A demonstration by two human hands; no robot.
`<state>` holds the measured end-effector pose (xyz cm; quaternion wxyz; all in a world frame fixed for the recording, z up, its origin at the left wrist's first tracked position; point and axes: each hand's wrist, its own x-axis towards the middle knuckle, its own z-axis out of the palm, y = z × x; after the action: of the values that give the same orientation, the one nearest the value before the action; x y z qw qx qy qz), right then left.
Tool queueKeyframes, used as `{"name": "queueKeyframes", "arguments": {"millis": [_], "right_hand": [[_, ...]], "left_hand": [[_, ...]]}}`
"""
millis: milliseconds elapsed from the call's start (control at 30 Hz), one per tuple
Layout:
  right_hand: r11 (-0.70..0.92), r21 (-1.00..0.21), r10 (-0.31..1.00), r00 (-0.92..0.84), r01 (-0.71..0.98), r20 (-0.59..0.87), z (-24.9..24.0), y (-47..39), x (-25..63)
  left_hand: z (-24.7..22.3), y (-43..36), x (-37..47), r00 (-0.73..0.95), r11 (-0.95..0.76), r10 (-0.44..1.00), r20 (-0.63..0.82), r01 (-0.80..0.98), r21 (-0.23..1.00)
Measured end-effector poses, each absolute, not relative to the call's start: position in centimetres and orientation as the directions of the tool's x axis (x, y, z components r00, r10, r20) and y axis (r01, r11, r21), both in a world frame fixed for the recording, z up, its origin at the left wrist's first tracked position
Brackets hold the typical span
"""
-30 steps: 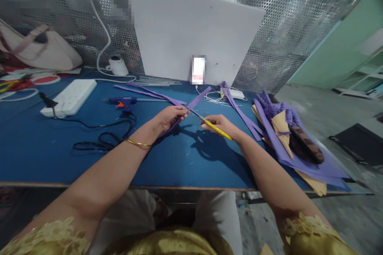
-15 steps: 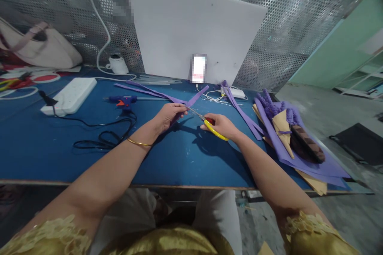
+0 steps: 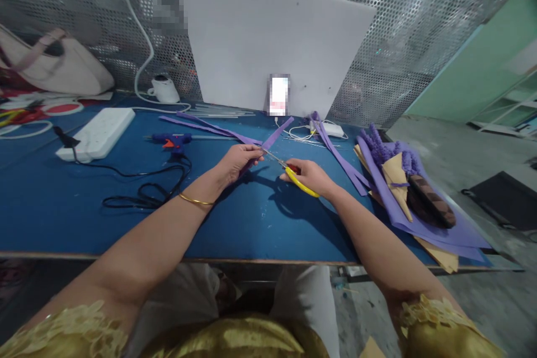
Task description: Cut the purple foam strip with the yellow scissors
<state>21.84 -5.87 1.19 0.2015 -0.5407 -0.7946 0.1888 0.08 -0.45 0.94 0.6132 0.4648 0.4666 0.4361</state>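
Note:
My left hand (image 3: 239, 163) pinches a purple strip (image 3: 277, 135) above the middle of the blue table (image 3: 235, 235). In my right hand (image 3: 312, 176) are scissors with yellow and red handles (image 3: 302, 183). Their blades point left and meet the strip at my left fingertips. Other long purple strips (image 3: 210, 126) run leftward from near my left hand. Two more strips (image 3: 342, 159) lie to the right, beyond my right hand.
A blue glue gun (image 3: 170, 140) with a black cord and a white power strip (image 3: 98, 134) lie left. A lit phone (image 3: 278, 95) leans on a white board (image 3: 277, 39). Purple flowers, wrapping paper (image 3: 388, 201) and a checked pouch (image 3: 430, 201) sit right.

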Motion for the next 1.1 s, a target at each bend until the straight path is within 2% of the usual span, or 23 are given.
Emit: {"name": "queueKeyframes", "arguments": {"millis": [267,867,1100], "right_hand": [[0.36,-0.545,0.928,-0.35,0.757,0.126,1.55,-6.06,21.74],[0.345,-0.496,0.936,-0.334,0.797,0.114,0.94,-5.92,21.49],[0.353,-0.57,0.928,-0.357,0.742,0.108,1.1,-5.79,21.74]], "left_hand": [[1.04,-0.35,-0.22,0.201,0.184,0.966,-0.159,-0.109,0.977],[1.45,-0.81,0.06,0.197,0.258,0.952,-0.236,-0.094,0.962],[1.27,-0.64,0.05,0.221,0.248,0.949,-0.224,-0.087,0.965]]}}
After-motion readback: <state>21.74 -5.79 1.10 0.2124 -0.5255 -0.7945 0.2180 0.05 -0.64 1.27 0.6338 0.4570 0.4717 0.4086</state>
